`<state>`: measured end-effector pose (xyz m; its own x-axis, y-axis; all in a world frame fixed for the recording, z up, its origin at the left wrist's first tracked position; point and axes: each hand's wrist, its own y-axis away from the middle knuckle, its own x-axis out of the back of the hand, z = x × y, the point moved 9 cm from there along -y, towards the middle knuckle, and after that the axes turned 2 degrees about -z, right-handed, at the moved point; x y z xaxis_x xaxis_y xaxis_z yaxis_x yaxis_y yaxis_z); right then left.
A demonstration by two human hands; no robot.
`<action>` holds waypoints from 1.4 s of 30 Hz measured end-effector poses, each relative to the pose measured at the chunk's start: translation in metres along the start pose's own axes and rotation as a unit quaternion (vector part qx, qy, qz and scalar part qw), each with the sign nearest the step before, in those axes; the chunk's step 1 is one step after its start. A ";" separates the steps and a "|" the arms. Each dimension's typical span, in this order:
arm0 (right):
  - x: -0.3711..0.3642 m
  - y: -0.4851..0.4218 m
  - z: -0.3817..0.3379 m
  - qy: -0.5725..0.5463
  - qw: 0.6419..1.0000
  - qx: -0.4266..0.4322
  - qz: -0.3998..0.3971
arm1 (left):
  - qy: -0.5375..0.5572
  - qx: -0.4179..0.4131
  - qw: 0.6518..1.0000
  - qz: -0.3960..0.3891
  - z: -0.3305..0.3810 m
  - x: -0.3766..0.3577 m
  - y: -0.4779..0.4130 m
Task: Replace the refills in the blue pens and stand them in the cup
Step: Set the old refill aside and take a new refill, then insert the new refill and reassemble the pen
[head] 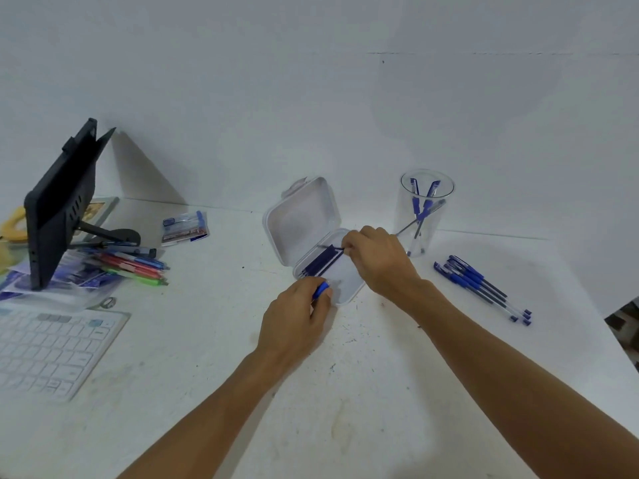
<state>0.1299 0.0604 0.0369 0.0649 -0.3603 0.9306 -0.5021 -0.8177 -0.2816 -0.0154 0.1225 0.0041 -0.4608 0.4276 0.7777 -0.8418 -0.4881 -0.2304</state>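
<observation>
Right hand (380, 262): the thumb and fingertips pinch one end of a thin dark refill (330, 247). The grip is narrow. The refill extends to the left from the fingertips, above the far part of the open box (301, 219).

Left hand (294, 319): the fingers curl round a blue pen (322, 290). Only the blue end of the pen shows past the fingers; the rest is hidden in the hand. The hand is at the near left corner of the box base.

Box: white plastic, with the lid hinged open and tilted up on the far left side. A bundle of spare refills (320, 261) lies along the left side of the base, below the refill held by the right hand.

Cup (404, 216): clear, upright, just behind the right hand. The standing pens (416, 207) lean inside it, blue caps up.

Loose pens (477, 283): a group of capped blue pens lies side by side on the table (345, 392), to the right of the right forearm and well apart from the cup.

Left side of the table: a white keyboard (52, 350) at the near edge, a dark tablet (58, 202) propped on a stand behind it, coloured pens (135, 266) beside the stand, and a clear packet (185, 226) further back.
</observation>
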 end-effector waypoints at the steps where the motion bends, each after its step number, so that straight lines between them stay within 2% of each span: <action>1: 0.011 0.006 0.004 -0.066 0.997 -0.020 0.028 | 0.004 -0.004 1.000 -0.001 0.004 0.000 0.000; 2: 0.021 0.015 0.009 -0.151 0.986 -0.053 0.053 | 0.007 -0.011 1.000 -0.003 0.009 -0.001 0.001; 4: 0.033 0.035 0.020 -0.322 0.934 -0.138 0.076 | 0.015 -0.026 1.000 -0.010 0.019 -0.004 0.001; 7: 0.030 0.068 0.030 -0.518 0.817 -0.246 0.060 | 0.042 -0.048 0.997 -0.031 0.034 -0.013 0.002; 9: 0.029 0.088 0.034 -0.610 0.737 -0.282 0.073 | 0.053 -0.062 0.996 -0.043 0.043 -0.019 0.004; 10: 0.028 0.097 0.036 -0.635 0.709 -0.296 0.079 | 0.060 -0.070 0.995 -0.047 0.048 -0.021 0.004; 11: 0.028 0.105 0.037 -0.648 0.692 -0.306 0.083 | 0.066 -0.079 0.993 -0.048 0.052 -0.024 0.005; 16: 0.031 0.129 0.045 -0.679 0.654 -0.316 0.109 | 0.075 -0.109 0.990 -0.057 0.068 -0.037 0.006; 26: 0.031 0.143 0.055 -0.674 0.647 -0.335 0.123 | 0.089 -0.139 0.984 -0.072 0.083 -0.045 0.008; 29: 0.031 0.144 0.055 -0.664 0.657 -0.335 0.122 | 0.090 -0.141 0.983 -0.074 0.084 -0.044 0.008; 33: 0.035 0.144 0.054 -0.635 0.687 -0.331 0.121 | 0.077 -0.143 0.984 -0.077 0.084 -0.045 0.008; 42: 0.040 0.147 0.051 -0.509 0.799 -0.310 0.083 | 0.081 -0.139 0.984 -0.078 0.088 -0.045 0.008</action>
<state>0.1030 -0.0968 0.0210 0.4624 -0.8768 0.1321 -0.8866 -0.4550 0.0832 0.0237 0.0328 0.0187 -0.3399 0.6067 0.7186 -0.9398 -0.1895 -0.2845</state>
